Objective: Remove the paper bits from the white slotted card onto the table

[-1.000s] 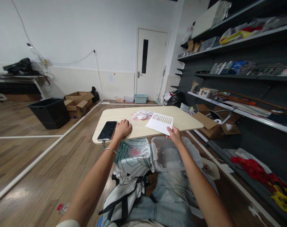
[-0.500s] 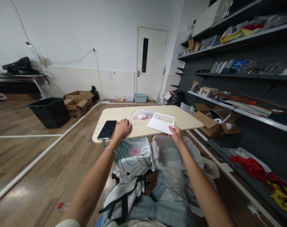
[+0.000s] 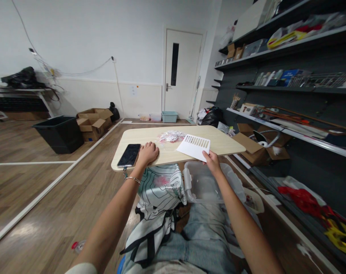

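Observation:
My right hand pinches the near right corner of a white card with a row of slots cut along its far side. The card lies low over the pale wooden table, and I cannot tell whether it touches it. My left hand rests on the table's near left part, fingers lying on the surface, holding nothing. Just left of it, a black phone lies flat with a strap hanging over the edge. A heap of small white and pinkish pieces sits beyond the hands, close to the card's far left corner.
Below the table's front edge are a patterned cloth-lined container and a clear plastic bin. Shelves line the right wall. A black bin and cardboard boxes stand at left. A red-capped bottle lies on the floor.
The view has shifted very slightly. Both hands and the card stay practically where they were on the table.

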Motion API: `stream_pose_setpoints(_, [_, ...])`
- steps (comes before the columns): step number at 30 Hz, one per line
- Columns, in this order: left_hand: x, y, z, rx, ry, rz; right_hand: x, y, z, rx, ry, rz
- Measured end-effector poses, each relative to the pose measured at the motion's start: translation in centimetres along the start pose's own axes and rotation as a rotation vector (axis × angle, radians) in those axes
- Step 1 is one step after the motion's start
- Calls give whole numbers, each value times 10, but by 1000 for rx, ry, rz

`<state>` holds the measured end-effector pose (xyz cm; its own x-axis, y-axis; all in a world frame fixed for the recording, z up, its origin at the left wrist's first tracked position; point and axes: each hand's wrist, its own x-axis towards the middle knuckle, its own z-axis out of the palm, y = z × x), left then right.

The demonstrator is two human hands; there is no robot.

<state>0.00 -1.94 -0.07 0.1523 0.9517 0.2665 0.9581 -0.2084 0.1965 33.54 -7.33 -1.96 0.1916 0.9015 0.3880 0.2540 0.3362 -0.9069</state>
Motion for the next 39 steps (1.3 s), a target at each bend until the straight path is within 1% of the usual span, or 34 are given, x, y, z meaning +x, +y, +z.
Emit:
stream_pose_setpoints(9, [1,0,1,0,0,-3,-3,0,1,-49,0,-2])
stream_pose_setpoints(16, [-1,0,0,12,1,8,-8,-1,6,-133,4,-98])
stream_pose_setpoints(20, [-1,0,0,20,-3,8,-10,1,9,-174,-2,-124])
stream_pose_setpoints(23, [-1,0,-1,14,-8,7,-10,1,11,-192,-10,-126])
stream_pose_setpoints(31, [-1,0,0,-4,-3,-7,-8,-7,12,-109,-33,-85])
stream_pose_setpoints(39, [0,-1,1,8,3,7,-4,1,4,-97,3,-68])
